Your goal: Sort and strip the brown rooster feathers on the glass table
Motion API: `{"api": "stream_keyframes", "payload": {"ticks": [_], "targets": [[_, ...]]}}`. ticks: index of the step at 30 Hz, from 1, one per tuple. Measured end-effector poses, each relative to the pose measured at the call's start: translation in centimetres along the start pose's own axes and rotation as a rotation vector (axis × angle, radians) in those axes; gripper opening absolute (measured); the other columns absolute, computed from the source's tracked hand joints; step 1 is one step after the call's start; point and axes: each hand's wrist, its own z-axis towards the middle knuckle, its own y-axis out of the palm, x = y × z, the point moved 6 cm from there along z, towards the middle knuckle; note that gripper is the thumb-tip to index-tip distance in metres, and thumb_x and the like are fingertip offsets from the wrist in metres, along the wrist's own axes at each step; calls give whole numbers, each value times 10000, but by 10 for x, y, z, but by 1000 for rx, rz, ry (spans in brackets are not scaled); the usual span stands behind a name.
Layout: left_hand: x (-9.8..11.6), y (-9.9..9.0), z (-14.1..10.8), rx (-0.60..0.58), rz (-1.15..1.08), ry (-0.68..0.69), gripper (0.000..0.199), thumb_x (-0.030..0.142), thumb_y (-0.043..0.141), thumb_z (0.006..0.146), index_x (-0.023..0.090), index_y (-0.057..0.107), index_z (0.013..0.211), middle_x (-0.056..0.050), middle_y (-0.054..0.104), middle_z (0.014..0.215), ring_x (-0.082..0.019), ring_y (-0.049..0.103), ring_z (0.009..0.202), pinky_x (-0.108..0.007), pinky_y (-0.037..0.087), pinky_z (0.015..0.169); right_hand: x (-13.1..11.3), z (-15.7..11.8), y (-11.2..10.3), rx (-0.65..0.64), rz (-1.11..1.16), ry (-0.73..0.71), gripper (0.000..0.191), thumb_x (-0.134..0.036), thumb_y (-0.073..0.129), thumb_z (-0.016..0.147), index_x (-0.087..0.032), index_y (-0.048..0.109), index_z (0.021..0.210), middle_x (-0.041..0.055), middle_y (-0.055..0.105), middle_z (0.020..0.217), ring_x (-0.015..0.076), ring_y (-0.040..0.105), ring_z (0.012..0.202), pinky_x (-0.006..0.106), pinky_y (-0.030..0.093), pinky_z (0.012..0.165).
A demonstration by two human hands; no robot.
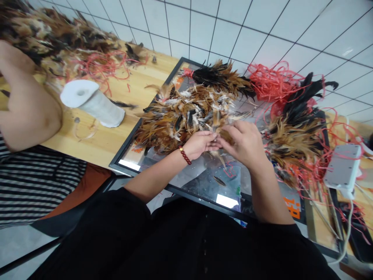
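My left hand point(201, 144), with a beaded bracelet point(185, 156) at its wrist, is closed in a pinch at the front of the feather pile. My right hand point(244, 142) meets it fingertip to fingertip, also pinched and slightly blurred. A brown feather point(216, 118) rises at their fingertips; its lower end is hidden by the fingers. Just behind and left of the hands lies a loose pile of brown, white and black feathers point(177, 112). A single dark feather point(219, 181) lies on the glass-topped frame point(192, 186) in front of them.
Tied feather bundles point(221, 77) point(294, 136) lie behind and to the right. Red plastic string point(272, 81) is heaped by the tiled wall. At right is a white power strip point(342, 167). A white spool point(99, 105) lies left, near another person's arm point(32, 101) and more feathers point(58, 35).
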Motion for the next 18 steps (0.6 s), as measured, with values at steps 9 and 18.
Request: {"api": "stream_keyframes", "payload": {"ticks": [9,18], "targets": [[7,6,-4,-13,-69,95,163,233,761,849,100,687,790,-59,744,819,-109,687,693,-264,562,720,3,2,8,27,64,89,458,-411,554,945,-149,572,1322,176,609,1156,332,552,1056,435,422,881],[47,-11,-12,220,-176,455,185,267,720,888,147,639,773,59,576,599,-29,516,511,-161,398,504,-9,-1,38,-427,36,61,241,-285,527,946,-173,735,893,103,724,918,236,658,831,323,390,673]]}}
